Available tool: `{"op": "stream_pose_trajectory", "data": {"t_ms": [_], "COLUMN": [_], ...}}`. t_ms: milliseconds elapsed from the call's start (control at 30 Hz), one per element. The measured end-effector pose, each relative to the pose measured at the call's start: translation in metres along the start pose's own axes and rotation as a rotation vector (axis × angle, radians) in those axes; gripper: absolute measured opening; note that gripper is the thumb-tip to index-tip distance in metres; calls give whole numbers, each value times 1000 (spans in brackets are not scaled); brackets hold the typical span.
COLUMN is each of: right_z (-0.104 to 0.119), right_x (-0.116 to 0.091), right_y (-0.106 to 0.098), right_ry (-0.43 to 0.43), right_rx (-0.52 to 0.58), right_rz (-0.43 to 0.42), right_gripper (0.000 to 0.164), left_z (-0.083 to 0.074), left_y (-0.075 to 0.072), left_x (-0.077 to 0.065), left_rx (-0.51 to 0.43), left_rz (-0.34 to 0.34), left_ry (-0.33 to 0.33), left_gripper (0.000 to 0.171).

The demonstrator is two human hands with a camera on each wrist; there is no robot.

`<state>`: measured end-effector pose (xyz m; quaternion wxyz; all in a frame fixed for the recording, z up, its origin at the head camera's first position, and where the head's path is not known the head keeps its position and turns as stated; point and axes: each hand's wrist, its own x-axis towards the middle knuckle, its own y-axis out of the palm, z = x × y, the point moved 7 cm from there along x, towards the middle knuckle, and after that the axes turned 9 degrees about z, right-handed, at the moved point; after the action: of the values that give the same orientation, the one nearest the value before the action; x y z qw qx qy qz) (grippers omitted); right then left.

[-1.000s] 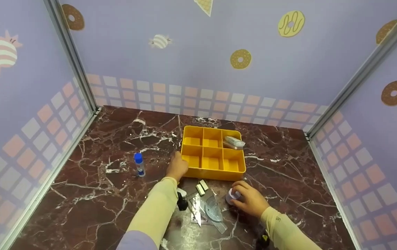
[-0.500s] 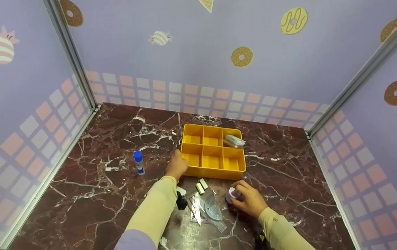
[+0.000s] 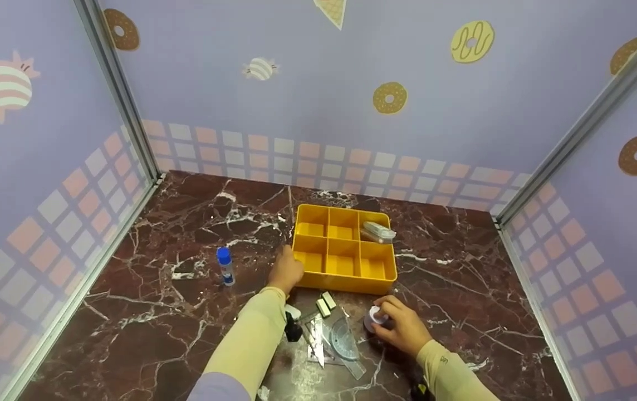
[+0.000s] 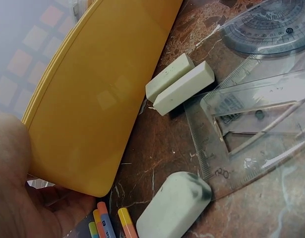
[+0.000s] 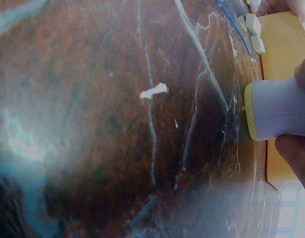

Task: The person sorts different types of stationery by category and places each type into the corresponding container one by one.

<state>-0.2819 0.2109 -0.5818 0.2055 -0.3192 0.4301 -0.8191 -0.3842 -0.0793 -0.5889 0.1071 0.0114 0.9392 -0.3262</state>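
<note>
My left hand (image 3: 287,270) grips the left front corner of a yellow six-part organizer box (image 3: 346,282) on the marble-look table. In the left wrist view the box's smooth side (image 4: 102,99) fills the middle, with the hand at its lower corner. Front right of the box, my right hand (image 3: 406,327) holds a small lavender object (image 5: 278,110) with a yellow-green rim, thumb and fingers on opposite sides. From above, a white round part (image 3: 376,313) shows on it. Its exact kind cannot be told. A clear packet (image 3: 378,232) lies in the back right compartment.
Before the box lie two block erasers (image 3: 326,304), a protractor (image 3: 344,340) and a clear set square (image 4: 261,124). A rounded white eraser (image 4: 174,206) and several coloured pens (image 4: 103,218) lie by my left hand. A blue-capped glue stick (image 3: 225,267) stands left.
The head view shifts slightly. Both hands keep nearly the same places, the left at the box corner, the right on the lavender object, which appears slightly turned.
</note>
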Motion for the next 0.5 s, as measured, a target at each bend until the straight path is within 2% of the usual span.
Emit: {"op": "stream_pose_trajectory", "data": {"t_ms": [300, 500], "right_z": [0, 4], "right_x": [-2, 1], "right_y": [4, -1], "right_ry": [2, -14], "right_rx": [-1, 15], "right_rz": [-5, -4], "right_gripper": [31, 30], "left_z": [0, 0], "left_y": [0, 1], "left_x": [1, 1], "left_rx": [0, -17], "left_rz": [-2, 5], "left_ry": [12, 12], "left_gripper": [43, 45]}}
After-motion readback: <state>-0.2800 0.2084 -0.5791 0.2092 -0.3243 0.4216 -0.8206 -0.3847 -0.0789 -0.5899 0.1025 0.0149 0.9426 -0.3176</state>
